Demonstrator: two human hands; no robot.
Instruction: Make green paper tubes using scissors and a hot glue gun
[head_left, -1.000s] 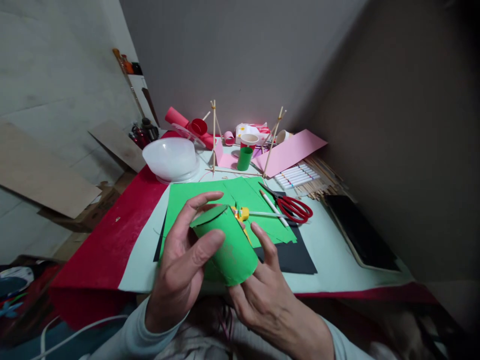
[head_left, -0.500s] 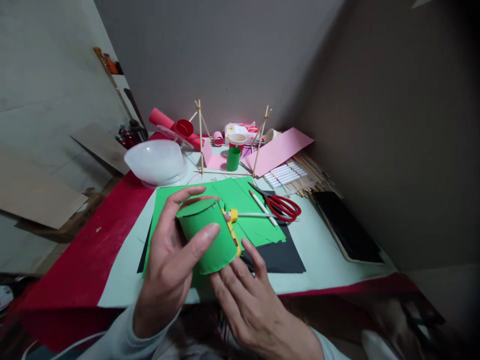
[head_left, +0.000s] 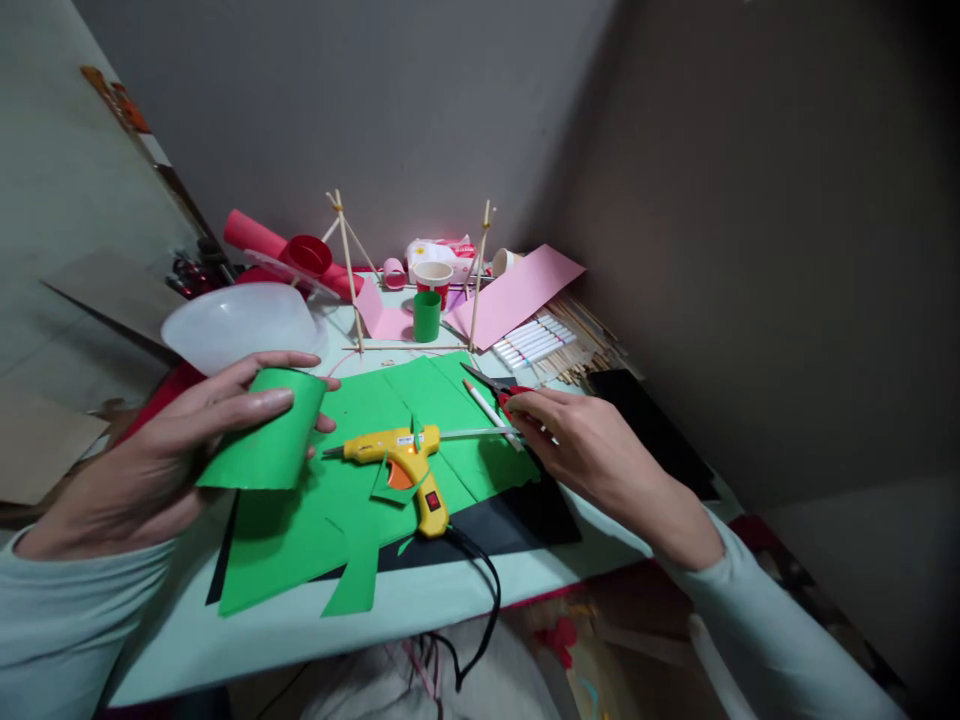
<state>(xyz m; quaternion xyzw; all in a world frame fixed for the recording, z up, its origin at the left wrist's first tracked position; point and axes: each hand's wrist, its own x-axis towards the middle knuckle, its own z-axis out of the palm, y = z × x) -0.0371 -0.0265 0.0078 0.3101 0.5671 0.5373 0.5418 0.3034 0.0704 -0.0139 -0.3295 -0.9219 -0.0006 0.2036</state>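
Note:
In my left hand [head_left: 202, 430] is a green paper tube [head_left: 274, 435], tilted, with fingers and thumb wrapped round its upper part. My right hand [head_left: 577, 430] has reached the scissors [head_left: 499, 385] and closes on their red handles, mostly hidden by the fingers; the dark blades lie on the green paper. A white pencil-like marker [head_left: 491, 412] lies beside the blades. Between my hands, a yellow hot glue gun [head_left: 409, 455] with a clear glue stick rests on green paper sheets [head_left: 300, 545], its nozzle pointing left. Small green scraps lie on and around it.
Behind stands a wooden stick frame [head_left: 345, 270] around a smaller green tube [head_left: 427, 317] and a paper cup [head_left: 433, 275]. A plastic bowl [head_left: 240, 320] is at the left. White markers [head_left: 532, 343], wooden sticks [head_left: 600, 335] and a dark tablet-like slab [head_left: 652, 420] lie right. The gun's black cord [head_left: 495, 590] hangs off the front edge.
My right hand has left the green tube and moved right onto the scissors. My left hand has carried the tube left, uncovering the glue gun. The view has turned right.

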